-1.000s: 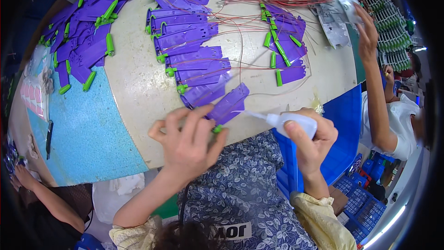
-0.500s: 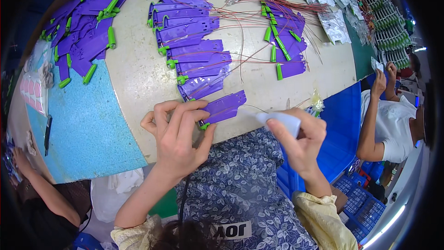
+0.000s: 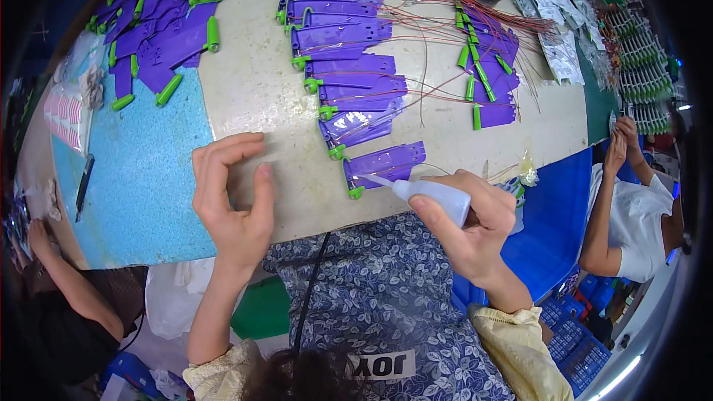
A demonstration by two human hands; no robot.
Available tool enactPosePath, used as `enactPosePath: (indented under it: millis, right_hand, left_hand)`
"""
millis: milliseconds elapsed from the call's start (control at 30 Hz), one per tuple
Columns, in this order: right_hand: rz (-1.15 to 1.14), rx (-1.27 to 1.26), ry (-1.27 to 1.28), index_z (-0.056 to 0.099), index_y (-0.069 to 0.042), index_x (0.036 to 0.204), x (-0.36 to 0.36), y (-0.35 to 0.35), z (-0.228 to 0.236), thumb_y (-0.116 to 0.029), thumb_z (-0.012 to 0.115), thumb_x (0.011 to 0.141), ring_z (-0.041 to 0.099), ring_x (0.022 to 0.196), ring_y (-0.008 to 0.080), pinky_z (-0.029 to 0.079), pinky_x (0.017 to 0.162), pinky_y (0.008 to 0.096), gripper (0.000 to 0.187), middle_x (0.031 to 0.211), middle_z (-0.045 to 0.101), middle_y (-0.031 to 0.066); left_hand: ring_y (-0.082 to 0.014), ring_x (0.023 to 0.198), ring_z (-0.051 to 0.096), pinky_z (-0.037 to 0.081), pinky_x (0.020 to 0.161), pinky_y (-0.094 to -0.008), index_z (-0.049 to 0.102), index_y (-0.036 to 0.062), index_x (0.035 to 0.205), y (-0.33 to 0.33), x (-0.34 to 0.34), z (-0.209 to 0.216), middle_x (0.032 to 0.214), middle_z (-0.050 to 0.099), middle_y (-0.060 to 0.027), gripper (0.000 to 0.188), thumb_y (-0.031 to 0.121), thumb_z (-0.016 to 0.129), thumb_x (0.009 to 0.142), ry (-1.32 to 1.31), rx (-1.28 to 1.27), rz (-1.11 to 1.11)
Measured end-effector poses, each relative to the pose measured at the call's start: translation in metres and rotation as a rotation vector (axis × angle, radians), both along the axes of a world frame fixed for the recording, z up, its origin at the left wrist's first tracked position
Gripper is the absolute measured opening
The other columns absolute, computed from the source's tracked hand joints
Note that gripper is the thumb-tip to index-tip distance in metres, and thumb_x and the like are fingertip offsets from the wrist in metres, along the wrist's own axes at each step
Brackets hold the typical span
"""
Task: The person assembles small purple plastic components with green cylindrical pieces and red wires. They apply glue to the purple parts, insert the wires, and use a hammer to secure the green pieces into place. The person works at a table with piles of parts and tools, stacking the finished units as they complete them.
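Observation:
My right hand [image 3: 479, 226] grips a white squeeze bottle [image 3: 442, 199] with a thin nozzle. Its tip points left, over the nearest purple plastic piece [image 3: 397, 160], close to that piece's green end; whether it touches I cannot tell. My left hand [image 3: 234, 197] hovers at the table's front edge, fingers curved apart, holding nothing. Beyond the nearest piece, several purple pieces with green ends [image 3: 349, 70] lie in an overlapping column, some with thin red wires across them. A second group of purple and green pieces [image 3: 494, 111] lies to the right.
A heap of purple pieces [image 3: 160, 48] covers the far left, partly on a blue mat [image 3: 148, 193] that holds a black cutter [image 3: 85, 187]. Bundled red wires [image 3: 475, 4] lie at the back. A blue bin [image 3: 553, 208] stands right; co-workers' arms [image 3: 603, 215] show at both sides.
My left hand has let go of the nearest purple piece and moved left, opening. The bottle's nozzle has come over that piece. The whole view has shifted slightly.

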State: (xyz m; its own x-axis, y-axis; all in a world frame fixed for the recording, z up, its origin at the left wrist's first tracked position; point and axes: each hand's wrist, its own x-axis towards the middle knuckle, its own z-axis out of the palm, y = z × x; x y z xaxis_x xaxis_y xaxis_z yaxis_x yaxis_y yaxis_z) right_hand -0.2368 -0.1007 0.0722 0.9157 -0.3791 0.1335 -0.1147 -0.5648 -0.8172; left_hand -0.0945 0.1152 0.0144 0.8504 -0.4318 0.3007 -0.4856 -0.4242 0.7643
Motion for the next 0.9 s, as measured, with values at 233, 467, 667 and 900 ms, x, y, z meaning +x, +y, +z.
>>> enactPosePath:
  millis: [233,467,667,900]
  right_hand:
    - [0.021,-0.096,-0.044,0.073,0.001,0.088,0.014,0.001,0.009,-0.009,0.083,0.077,0.066,0.057,0.0187,0.047,0.049,0.0288,0.019,0.072,0.07,0.0118]
    - [0.039,-0.148,-0.098,0.071,0.003,0.087,0.042,0.006,0.0,-0.009,0.084,0.076,0.065,0.056,0.0201,0.046,0.048,0.029,0.02,0.071,0.069,0.012]
    - [0.026,-0.178,-0.112,0.072,0.002,0.087,0.049,0.003,0.005,-0.008,0.084,0.076,0.064,0.056,0.0179,0.046,0.049,0.0291,0.02,0.071,0.069,0.0119]
    - [-0.044,-0.144,-0.085,0.072,0.003,0.089,0.069,0.0,-0.002,-0.006,0.083,0.077,0.064,0.057,0.0177,0.046,0.051,0.0288,0.019,0.072,0.069,0.0119]
  left_hand:
    - [-0.0176,0.096,0.059,0.046,0.082,-0.0292,0.063,-0.001,0.104,0.001,0.006,-0.004,0.111,0.067,-0.011,0.022,-0.009,0.063,0.083,0.109,-0.053,-0.017]
    - [-0.0128,0.093,0.059,0.049,0.083,-0.0261,0.063,-0.0041,0.109,0.001,0.018,-0.003,0.114,0.064,-0.0109,0.024,-0.011,0.06,0.087,0.199,-0.119,-0.033]
    - [-0.0165,0.079,0.064,0.052,0.071,-0.0275,0.065,-0.0028,0.1,-0.002,0.021,-0.008,0.099,0.067,-0.0123,0.019,-0.01,0.064,0.083,0.14,-0.157,0.014]
    - [-0.0172,0.078,0.064,0.052,0.07,-0.028,0.065,-0.0033,0.099,-0.01,0.03,-0.008,0.095,0.067,-0.0128,0.018,-0.011,0.064,0.082,0.15,-0.172,-0.002]
